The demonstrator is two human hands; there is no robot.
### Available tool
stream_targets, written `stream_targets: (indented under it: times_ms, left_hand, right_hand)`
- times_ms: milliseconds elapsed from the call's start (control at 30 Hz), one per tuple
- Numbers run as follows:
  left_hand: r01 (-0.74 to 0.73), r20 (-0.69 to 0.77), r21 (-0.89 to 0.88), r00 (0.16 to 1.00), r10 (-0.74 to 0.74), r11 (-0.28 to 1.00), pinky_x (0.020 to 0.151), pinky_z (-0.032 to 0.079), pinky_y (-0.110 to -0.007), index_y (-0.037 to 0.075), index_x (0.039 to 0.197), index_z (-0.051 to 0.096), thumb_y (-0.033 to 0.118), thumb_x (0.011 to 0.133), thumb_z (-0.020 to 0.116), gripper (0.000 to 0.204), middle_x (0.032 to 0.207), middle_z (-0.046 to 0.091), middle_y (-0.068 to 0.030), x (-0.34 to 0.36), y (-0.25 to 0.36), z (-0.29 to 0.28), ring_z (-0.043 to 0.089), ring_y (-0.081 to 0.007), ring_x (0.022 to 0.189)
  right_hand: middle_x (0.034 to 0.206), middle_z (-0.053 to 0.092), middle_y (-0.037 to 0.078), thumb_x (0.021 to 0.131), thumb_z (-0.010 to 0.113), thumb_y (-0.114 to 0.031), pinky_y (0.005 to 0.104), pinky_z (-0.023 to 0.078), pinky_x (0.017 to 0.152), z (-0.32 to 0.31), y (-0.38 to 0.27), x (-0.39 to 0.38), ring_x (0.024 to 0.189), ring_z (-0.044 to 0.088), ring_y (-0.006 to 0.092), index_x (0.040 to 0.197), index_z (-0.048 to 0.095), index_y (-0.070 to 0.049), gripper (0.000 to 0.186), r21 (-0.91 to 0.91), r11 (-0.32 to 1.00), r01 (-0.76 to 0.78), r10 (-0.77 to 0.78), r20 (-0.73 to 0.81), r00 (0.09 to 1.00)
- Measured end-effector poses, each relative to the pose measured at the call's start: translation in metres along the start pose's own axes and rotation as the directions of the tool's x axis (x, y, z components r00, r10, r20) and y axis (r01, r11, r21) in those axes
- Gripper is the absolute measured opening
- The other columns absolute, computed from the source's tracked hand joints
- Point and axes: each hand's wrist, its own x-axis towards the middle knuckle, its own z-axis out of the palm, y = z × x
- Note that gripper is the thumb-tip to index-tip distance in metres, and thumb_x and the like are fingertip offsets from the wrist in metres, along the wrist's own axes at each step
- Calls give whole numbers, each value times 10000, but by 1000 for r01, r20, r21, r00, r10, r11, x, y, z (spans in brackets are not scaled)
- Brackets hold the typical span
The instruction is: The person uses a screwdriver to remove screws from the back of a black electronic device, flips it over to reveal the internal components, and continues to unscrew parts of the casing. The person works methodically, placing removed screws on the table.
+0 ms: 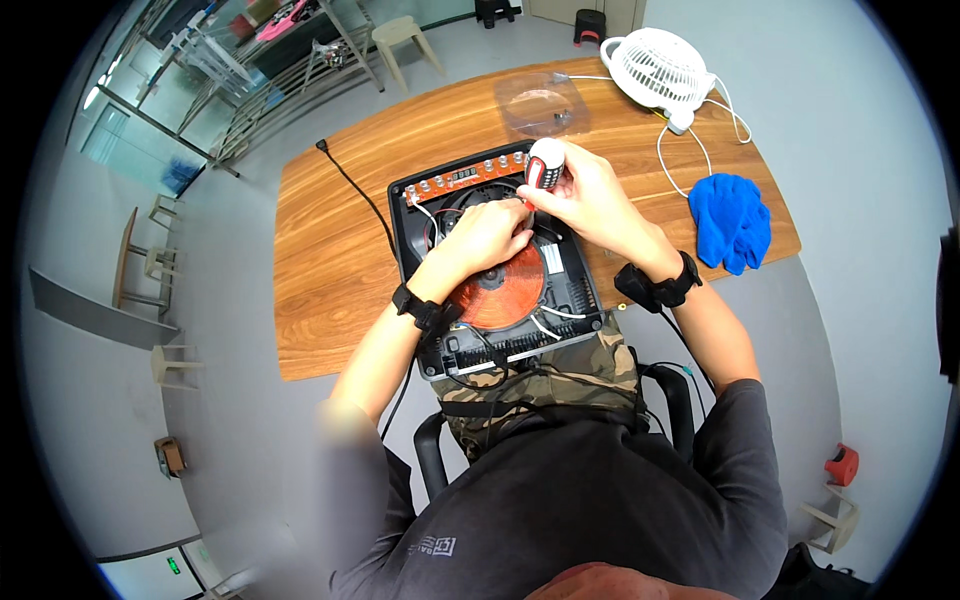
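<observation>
An opened induction cooker (590, 290) lies in front of me, its black casing reaching over the table's near edge. Inside it are a round copper coil (505, 300) and an orange circuit board (440, 186) along the far side. My right hand (592, 195) is closed around a screwdriver (543, 165) with a white, red and black handle, held over the far right part of the casing. My left hand (487, 238) rests above the coil, fingers bent together near the screwdriver's lower end. What those fingers hold, if anything, is hidden, as is the screwdriver's tip.
On the wooden table (330, 260) a black power cord (355, 185) runs left from the cooker. A clear plastic tray (542, 105) sits beyond it. At the right are a white fan (658, 70) with its cable and blue gloves (730, 222). Stools and a metal rack stand farther off.
</observation>
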Motion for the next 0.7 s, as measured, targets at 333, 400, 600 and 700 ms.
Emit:
stream_targets:
  times_ms: [333,400,600,700]
  left_hand:
    - [12,-55,51,998,-10,999,817,560,-467,43,970,681,115,892,667,107,985,685,-147,-9,-7,-27,685,-382,944]
    - [81,-88,57,993,-76,995,846,552,-454,38,1005,696,108,900,668,130,988,691,-153,-17,-17,-39,683,-376,970]
    - [57,-50,28,997,-55,998,846,551,-444,33,980,723,175,912,730,158,964,731,-149,-4,-4,-41,699,-358,949]
    - [-56,-71,114,995,65,992,803,583,-474,81,971,744,210,914,707,145,987,717,-125,29,8,-17,717,-364,925]
  right_hand:
    - [860,651,42,875,840,-227,283,491,632,-13,-1,-1,675,575,113,1048,674,-27,312,-6,1000,1,-2,-41,999]
    - [855,656,24,876,845,-205,263,485,630,-17,-6,1,693,570,84,1055,668,-18,314,-27,1000,-4,3,-14,1000]
    - [841,642,6,876,852,-218,255,461,615,-16,-9,6,693,539,63,1065,662,-7,341,-96,995,26,-29,-33,999]
    - [843,640,56,866,849,-269,292,477,620,-31,-9,1,675,547,117,1074,676,-6,377,-151,988,22,-28,-34,999]
